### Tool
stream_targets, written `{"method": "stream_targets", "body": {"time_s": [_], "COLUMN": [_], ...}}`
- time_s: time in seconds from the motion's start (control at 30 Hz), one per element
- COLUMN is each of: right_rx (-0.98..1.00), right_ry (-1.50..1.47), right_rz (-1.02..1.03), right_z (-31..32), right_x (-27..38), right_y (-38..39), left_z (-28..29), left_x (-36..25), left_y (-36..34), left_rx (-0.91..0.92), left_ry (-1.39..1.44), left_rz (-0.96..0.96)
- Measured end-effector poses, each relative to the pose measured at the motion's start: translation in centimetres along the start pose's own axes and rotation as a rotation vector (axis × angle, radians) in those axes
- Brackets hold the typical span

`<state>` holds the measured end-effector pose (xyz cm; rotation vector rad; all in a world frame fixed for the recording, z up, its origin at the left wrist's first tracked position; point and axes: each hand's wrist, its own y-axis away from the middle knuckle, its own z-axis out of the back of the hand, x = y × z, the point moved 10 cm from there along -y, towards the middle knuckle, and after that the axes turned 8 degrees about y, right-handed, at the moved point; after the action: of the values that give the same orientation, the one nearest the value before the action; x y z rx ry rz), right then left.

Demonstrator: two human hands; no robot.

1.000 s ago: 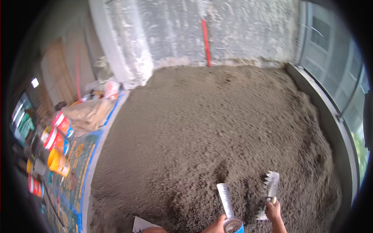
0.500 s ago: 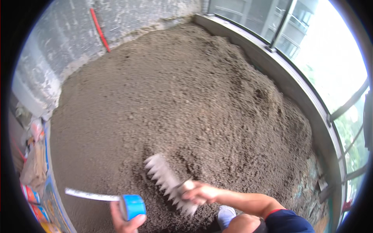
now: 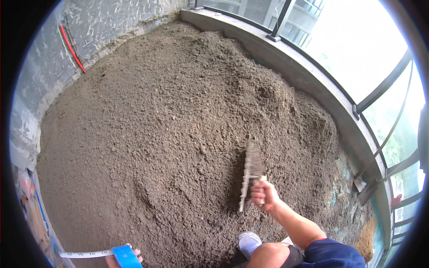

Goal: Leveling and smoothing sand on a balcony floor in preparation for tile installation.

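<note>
My right hand (image 3: 263,194) grips the handle of a metal notched trowel (image 3: 250,165), its toothed blade slightly blurred over the grey, crumbly mortar (image 3: 165,125) that covers the floor. At the bottom left, my left hand (image 3: 111,261) holds a blue tape measure (image 3: 126,257) with a length of white blade (image 3: 80,254) out toward the left. My shoe (image 3: 248,243) and bent knee are at the lower middle, on or beside the mortar.
A rough grey wall with a red pipe (image 3: 71,49) stands at upper left. A concrete kerb (image 3: 313,76) runs below the windows on the right, where long-handled tools (image 3: 359,183) lean. Blurred items on sheeting (image 3: 29,201) line the left edge.
The view has swung rightward toward the windows. My right hand has moved the trowel rightward and up across the mortar. The tape measure in my left hand sits lower and further left in view.
</note>
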<state>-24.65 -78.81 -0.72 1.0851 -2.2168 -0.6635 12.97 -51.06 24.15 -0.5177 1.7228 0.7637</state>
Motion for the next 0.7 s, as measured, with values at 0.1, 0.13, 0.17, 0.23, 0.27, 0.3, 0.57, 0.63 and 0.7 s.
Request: {"method": "stream_targets", "body": {"time_s": [0.1, 0.13, 0.17, 0.23, 0.27, 0.3, 0.57, 0.63, 0.7], "right_rx": [-0.04, -0.063, -0.001, 0.056, 0.104, 0.128, 0.333, 0.157, -0.145], "right_ry": [0.037, 0.138, 0.214, 0.357, 0.435, 0.441, 0.66, 0.711, 0.814], "right_rz": [0.201, 0.242, 0.246, 0.093, 0.033, -0.035, 0.002, 0.069, 0.247], "right_z": [0.4, -0.8, -3.3, -6.3, -8.6, -11.3, -28.7, -28.0, -25.0], "right_x": [4.5, 5.5, 5.7, 4.5, 3.4, 2.2, -4.7, -0.8, 6.8], "right_y": [3.2, 4.1, 4.2, 2.1, 0.2, -1.7, -23.1, -26.1, -27.0], "left_z": [-0.5, -0.7, -0.9, -1.4, -1.6, -1.9, 1.9, 3.8, 4.5], "left_x": [0.2, 0.1, 0.2, 0.2, 0.4, 0.5, 1.9, 1.8, 1.9], "left_y": [0.2, 0.1, 0.2, -0.5, -1.0, -1.6, -3.0, -2.3, -2.0], "left_rx": [0.034, 0.046, 0.055, 0.035, 0.012, 0.024, -0.111, -0.227, -0.236], "left_ry": [-0.027, -0.039, -0.052, -0.053, -0.042, -0.058, -0.196, -0.206, -0.21], "left_rz": [-0.003, 0.006, 0.015, 0.01, 0.006, -0.02, -0.109, -0.091, -0.089]}}
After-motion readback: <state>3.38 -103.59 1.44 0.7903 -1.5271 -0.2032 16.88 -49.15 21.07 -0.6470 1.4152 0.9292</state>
